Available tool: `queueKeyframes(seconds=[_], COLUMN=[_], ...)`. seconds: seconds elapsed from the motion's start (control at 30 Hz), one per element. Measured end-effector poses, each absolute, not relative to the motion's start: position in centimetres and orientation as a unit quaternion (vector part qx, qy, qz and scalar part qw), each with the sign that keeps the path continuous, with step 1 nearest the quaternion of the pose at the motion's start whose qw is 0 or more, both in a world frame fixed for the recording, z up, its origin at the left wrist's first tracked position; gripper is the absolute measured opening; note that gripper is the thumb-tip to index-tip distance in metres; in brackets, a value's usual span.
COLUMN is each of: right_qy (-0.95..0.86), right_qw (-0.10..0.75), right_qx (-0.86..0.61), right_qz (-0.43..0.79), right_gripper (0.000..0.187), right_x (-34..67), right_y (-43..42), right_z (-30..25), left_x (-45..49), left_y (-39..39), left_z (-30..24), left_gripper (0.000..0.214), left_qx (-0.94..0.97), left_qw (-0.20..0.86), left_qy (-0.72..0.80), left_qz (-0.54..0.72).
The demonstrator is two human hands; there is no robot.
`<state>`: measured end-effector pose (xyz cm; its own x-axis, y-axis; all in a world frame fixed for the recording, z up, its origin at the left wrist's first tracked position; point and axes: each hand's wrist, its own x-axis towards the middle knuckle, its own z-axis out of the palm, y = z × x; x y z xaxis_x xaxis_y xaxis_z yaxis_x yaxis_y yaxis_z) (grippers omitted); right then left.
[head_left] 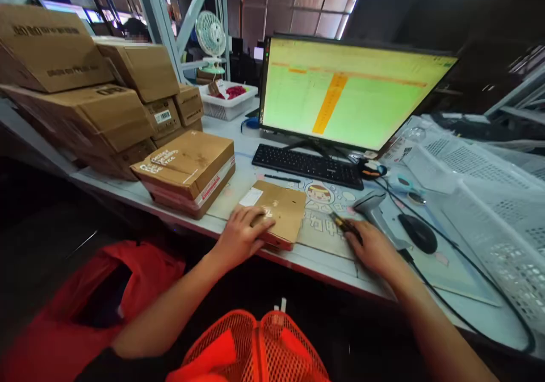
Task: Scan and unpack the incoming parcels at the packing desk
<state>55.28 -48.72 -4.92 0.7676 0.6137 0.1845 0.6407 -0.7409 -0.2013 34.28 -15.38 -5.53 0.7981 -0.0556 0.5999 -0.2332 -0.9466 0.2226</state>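
My left hand (242, 233) lies on the near left corner of a small brown cardboard box (283, 209), fingers bent over its top and thumb stretched across it. The box lies flat near the desk's front edge, with a white label on top and red along its near side. To the right of it, my right hand (369, 244) is closed around a utility knife (340, 222), which points up and left above the printed desk mat (323, 237). Whether its blade is out is too blurred to tell. A grey barcode scanner (378, 214) lies just beyond my right hand.
A larger carton (189, 169) stands left of the small box, before stacked cartons (76, 109). Behind are a pen (281, 178), keyboard (309, 165) and monitor (349, 95). At right are a mouse (417, 233), a cable and white plastic baskets (494, 200). A red bag (140, 274) hangs below left.
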Motion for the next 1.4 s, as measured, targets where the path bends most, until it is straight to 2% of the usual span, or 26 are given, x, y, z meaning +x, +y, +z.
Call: queueKeyframes(seconds=[0.13,0.23,0.3,0.43,0.57,0.63,0.73,0.8,1.0,1.17,1.4], right_qy=[-0.296,-0.256,-0.246,-0.29,-0.361,-0.387,-0.388,-0.387,-0.42,-0.444,-0.452], right_qw=[0.259,0.373,0.404,0.336,0.259,0.238,0.212,0.207,0.214,0.224,0.254], right_qx=[-0.919,-0.887,-0.872,-0.893,-0.895,-0.889,-0.895,-0.896,-0.881,-0.866,-0.852], right_qz=[-0.031,0.091,0.128,0.072,0.046,0.054,0.061,0.061,0.039,0.043,0.069], right_gripper=[0.053,0.055,0.057,0.057,0.049,0.043,0.033,0.033,0.046,0.045,0.041], right_x=[55.5,55.8,56.1,57.5,59.1,59.6,60.2,60.4,59.6,58.2,54.4], right_y=[-47.3,-45.1,-43.6,-41.6,-39.8,-38.5,-36.4,-35.5,-35.4,-35.9,-37.1], right_z=[-3.8,-2.1,-1.0,-0.2,-0.6,-0.8,-1.1,-1.3,-2.1,-2.9,-2.6], left_x=[34.4,34.5,34.3,33.0,33.1,34.7,38.4,40.8,43.6,43.7,43.9], left_y=[-17.4,-17.0,-15.9,-13.0,-11.7,-11.8,-11.0,-9.4,-5.2,-6.9,-8.3], left_z=[-5.4,-5.2,-4.9,-4.3,-3.6,-3.6,-4.0,-4.2,-4.1,-4.9,-5.4], left_gripper=[0.033,0.041,0.044,0.038,0.044,0.055,0.082,0.088,0.075,0.044,0.035], left_qx=[0.96,0.964,0.969,0.971,0.933,0.921,0.907,0.904,0.891,0.881,0.874], left_qw=[0.134,0.138,0.126,0.116,0.21,0.259,0.316,0.356,0.452,0.459,0.451], left_qy=[-0.116,-0.092,-0.072,0.027,0.121,0.147,0.21,0.191,-0.037,0.02,0.066], left_qz=[0.216,0.206,0.2,0.209,0.268,0.251,0.179,0.138,0.026,0.113,0.169])
